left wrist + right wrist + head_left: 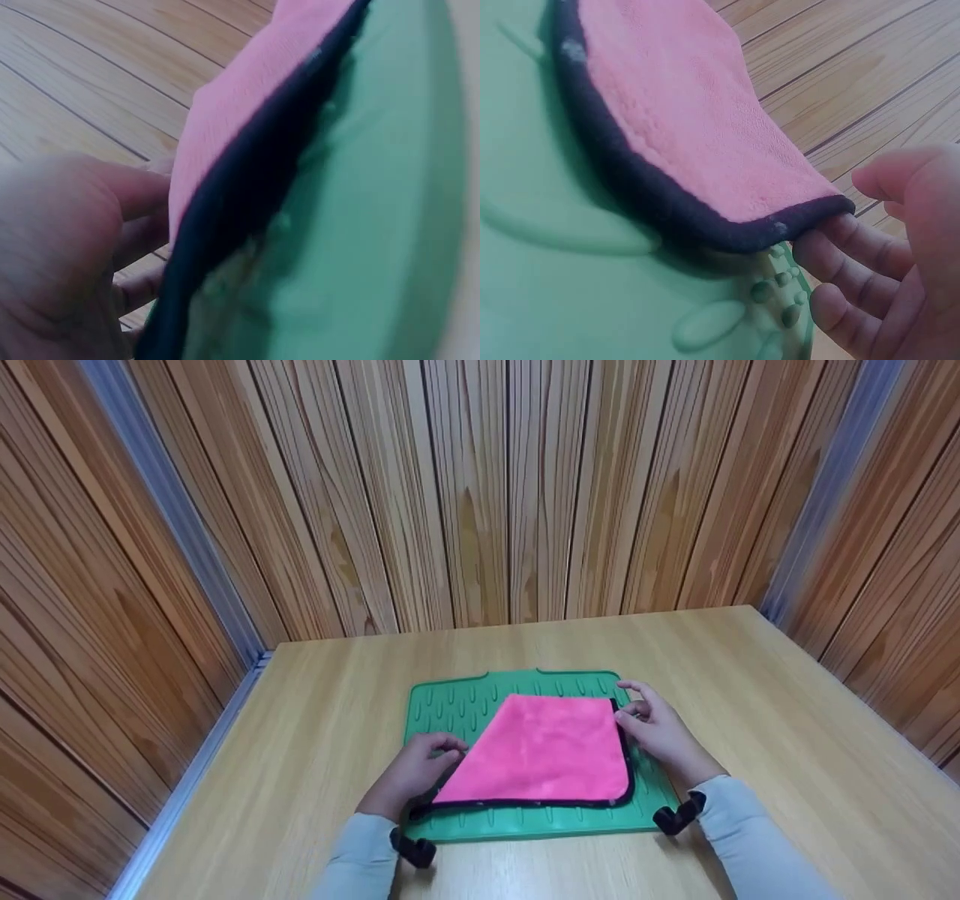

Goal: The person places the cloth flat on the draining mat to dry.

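Note:
A pink cloth (547, 750) with a dark border lies folded over a green ridged mat (450, 701), its left side slanting. My left hand (416, 772) grips the slanted edge, thumb and forefinger close together. In the left wrist view the fingertips meet the pink fold (217, 135), and the dark border (247, 157) arches up off the mat. My right hand (664, 731) holds the right edge near the upper corner. Its fingers (840, 262) reach under the dark border there, the thumb just above the corner, and the forefinger stretches out past the cloth.
The mat rests on a light wooden table (330, 720). Wood-plank walls (472, 495) stand behind and on both sides, with metal strips (180, 510) at the corners. A black strap mount (412, 847) sits on each wrist, over light sleeves.

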### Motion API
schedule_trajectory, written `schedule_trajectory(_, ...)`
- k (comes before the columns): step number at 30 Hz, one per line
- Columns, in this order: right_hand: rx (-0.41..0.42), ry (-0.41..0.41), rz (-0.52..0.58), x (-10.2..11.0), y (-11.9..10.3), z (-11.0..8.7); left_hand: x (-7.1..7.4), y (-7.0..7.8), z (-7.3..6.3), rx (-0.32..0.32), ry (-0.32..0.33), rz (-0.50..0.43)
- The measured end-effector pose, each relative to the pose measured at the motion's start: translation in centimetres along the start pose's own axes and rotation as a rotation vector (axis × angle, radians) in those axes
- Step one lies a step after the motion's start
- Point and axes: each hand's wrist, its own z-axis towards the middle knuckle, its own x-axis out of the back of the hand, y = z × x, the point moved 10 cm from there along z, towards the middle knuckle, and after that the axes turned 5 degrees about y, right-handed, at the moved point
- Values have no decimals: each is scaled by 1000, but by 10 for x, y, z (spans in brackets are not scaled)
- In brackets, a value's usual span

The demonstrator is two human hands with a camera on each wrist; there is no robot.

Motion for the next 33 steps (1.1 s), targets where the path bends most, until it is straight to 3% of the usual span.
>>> schedule_trajectory(6, -47, -1, 40, -3, 3, 7, -6, 2, 9, 95, 9, -36)
schedule_trajectory(10, -51, -5, 56, -8, 1, 12, -9, 6, 14, 89, 31, -21)
schedule_trajectory(18, 59, -8, -21, -19, -8, 15, -14, 12, 25, 59, 99, 9)
schedule_trajectory(23, 68, -21, -29, -24, -7, 14, -17, 16, 28, 21, 109, 23)
schedule_trajectory(27, 67, -25, -54, -24, -7, 13, -20, 15, 29, 30, 99, 7)
schedule_trajectory(33, 73, -11, -80, -25, -10, 12, -21, 18, 31, 59, 129, 57)
